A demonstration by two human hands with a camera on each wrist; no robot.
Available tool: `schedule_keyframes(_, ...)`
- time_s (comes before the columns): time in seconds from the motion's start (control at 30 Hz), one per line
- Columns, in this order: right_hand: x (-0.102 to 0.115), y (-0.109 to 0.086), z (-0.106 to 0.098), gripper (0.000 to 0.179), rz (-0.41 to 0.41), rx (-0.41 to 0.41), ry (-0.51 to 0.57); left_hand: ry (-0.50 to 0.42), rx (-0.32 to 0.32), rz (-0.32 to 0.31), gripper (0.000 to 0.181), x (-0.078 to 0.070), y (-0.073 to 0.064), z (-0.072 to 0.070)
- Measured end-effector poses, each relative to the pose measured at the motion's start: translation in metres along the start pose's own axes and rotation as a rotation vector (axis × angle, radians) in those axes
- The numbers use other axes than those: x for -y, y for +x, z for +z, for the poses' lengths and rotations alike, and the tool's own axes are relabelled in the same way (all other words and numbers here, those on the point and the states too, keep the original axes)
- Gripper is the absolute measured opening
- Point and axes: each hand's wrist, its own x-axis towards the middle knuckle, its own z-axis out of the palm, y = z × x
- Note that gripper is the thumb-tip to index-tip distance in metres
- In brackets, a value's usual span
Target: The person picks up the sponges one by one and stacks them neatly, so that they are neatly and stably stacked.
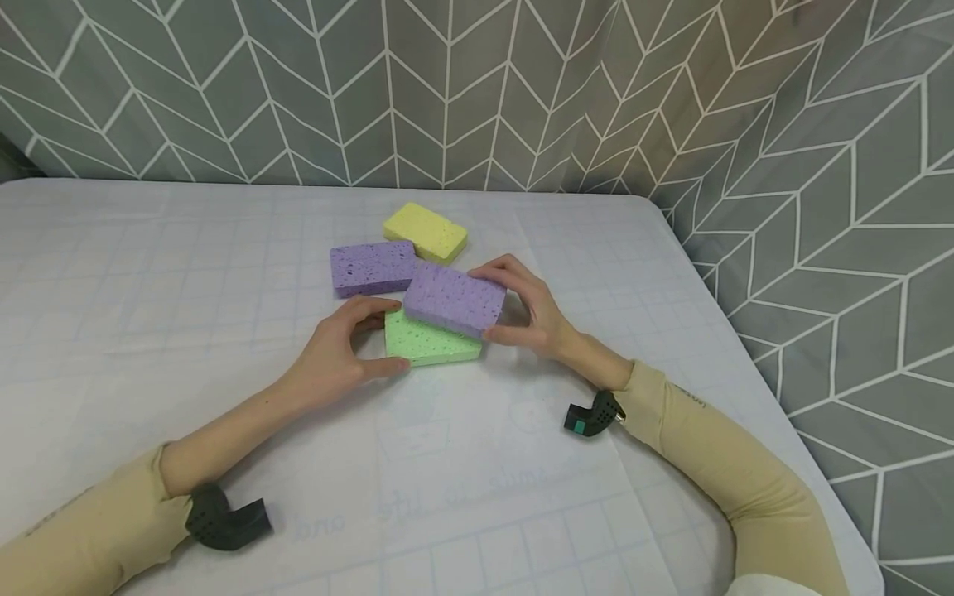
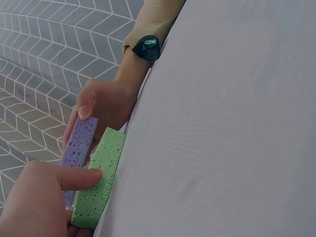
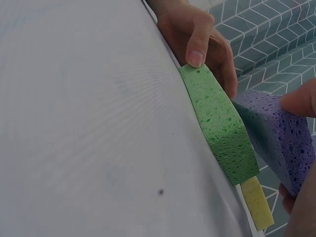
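Note:
A green sponge [image 1: 432,341] lies flat on the table, and my left hand [image 1: 335,352] grips its left end between thumb and fingers. In the left wrist view the thumb lies against the side of the green sponge [image 2: 101,180]. My right hand [image 1: 532,310] holds a light purple sponge [image 1: 453,298] by its right end, tilted and raised above the green one, covering part of it. The right wrist view shows this purple sponge [image 3: 281,133] apart from the tabletop, beside the green sponge [image 3: 217,123].
Behind the hands, a second purple sponge [image 1: 373,267] lies on the table. A yellow sponge [image 1: 425,232] sits farther back, close to it. The white-covered table [image 1: 186,273] ends at a grey patterned curtain [image 1: 417,91] at the back and right.

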Motion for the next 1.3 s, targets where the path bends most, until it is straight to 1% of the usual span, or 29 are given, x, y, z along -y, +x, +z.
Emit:
schedule_keyframes(0.23, -0.0001, -0.0009, 0.0001, 0.066, 0.010, 0.027, 0.017, -0.002, -0.001, 0.001, 0.071, -0.0002, 0.0002, 0.0001)
schedule_keyframes(0.53, -0.0010, 0.0005, 0.0001, 0.065, -0.008, 0.070, 0.027, -0.009, 0.000, -0.004, 0.070, -0.0007, 0.0006, -0.0008)
schedule_keyframes(0.83, -0.0009, -0.0005, -0.0004, 0.066, 0.005, 0.101, 0.018, -0.016, 0.004, 0.001, 0.071, 0.0002, 0.0011, -0.0006)
schedule_keyframes(1.07, 0.0003, 0.0000, 0.0007, 0.067, -0.018, 0.120, 0.031, -0.009, 0.006, 0.000, 0.071, 0.0002, 0.0010, -0.0005)
schedule_keyframes(1.3, 0.0016, 0.0004, 0.0009, 0.068, -0.041, 0.134, 0.010, 0.001, 0.005, -0.006, 0.072, -0.0001, 0.0012, -0.0001)
